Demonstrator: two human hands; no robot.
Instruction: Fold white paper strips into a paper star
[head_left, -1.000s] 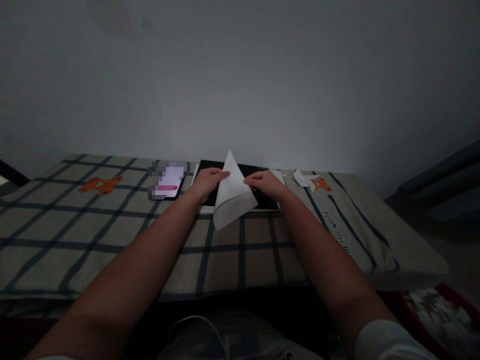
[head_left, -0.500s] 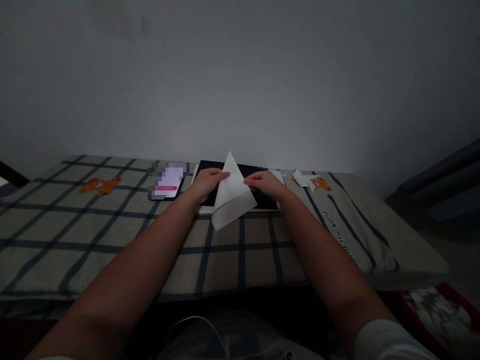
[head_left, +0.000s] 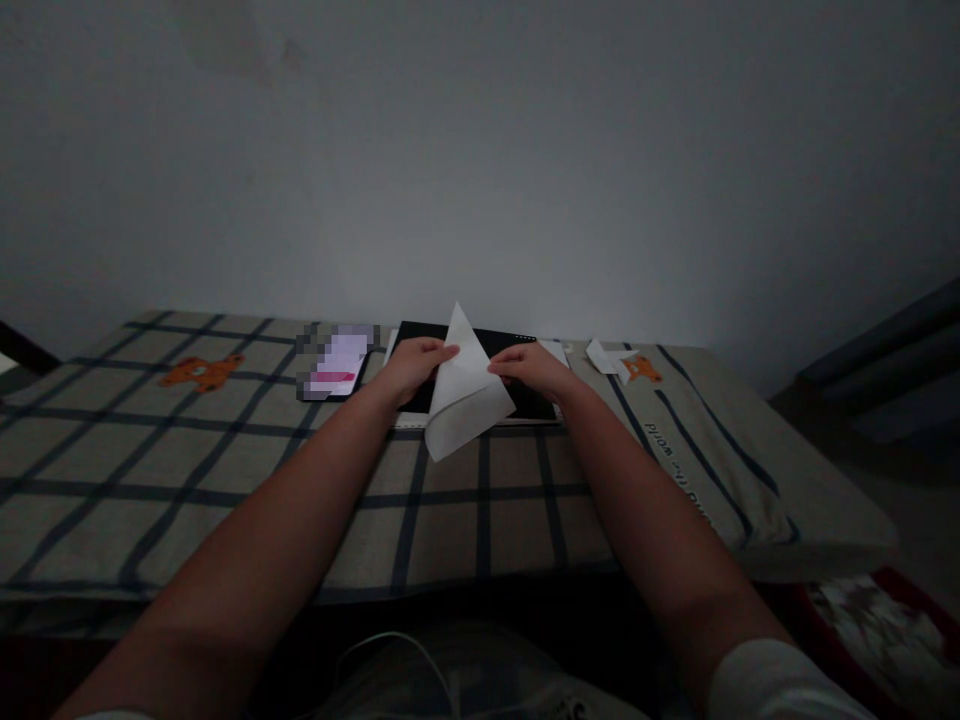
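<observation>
Grey wall (head_left: pixel 480 180) across the back, dim light over everything, and up against it a surface spread with checked cloth (head_left: pixel 450 540), dark stripes on beige. Centre stage on that cloth is a flat black pad (head_left: pixel 529 402), pale sheets peeking out around it, and right above the pad, there's the folded white paper (head_left: pixel 466 385)! Plain white, drawn to a sharp peak at the far end, a crease slanting over its lower half, the near flap curling loosely out past the pad's near edge.

Now the grip. Over the pad's left half, the left hand (head_left: pixel 416 362) has its thumb laid flat on the paper's left edge, the other fingers tucked out of sight underneath; thumb and fingers are closed up on it. Over the pad's right half, the right hand (head_left: pixel 534 365) answers with a neat pinch, thumb and forefinger tips brought together at the paper's right edge, no gap to speak of.

Out left of the pad, a phone (head_left: pixel 343 358) with its screen lit, partly blurred out. Right of the pad, white paper scraps (head_left: pixel 609 358) beside an orange bear print (head_left: pixel 645 369).
</observation>
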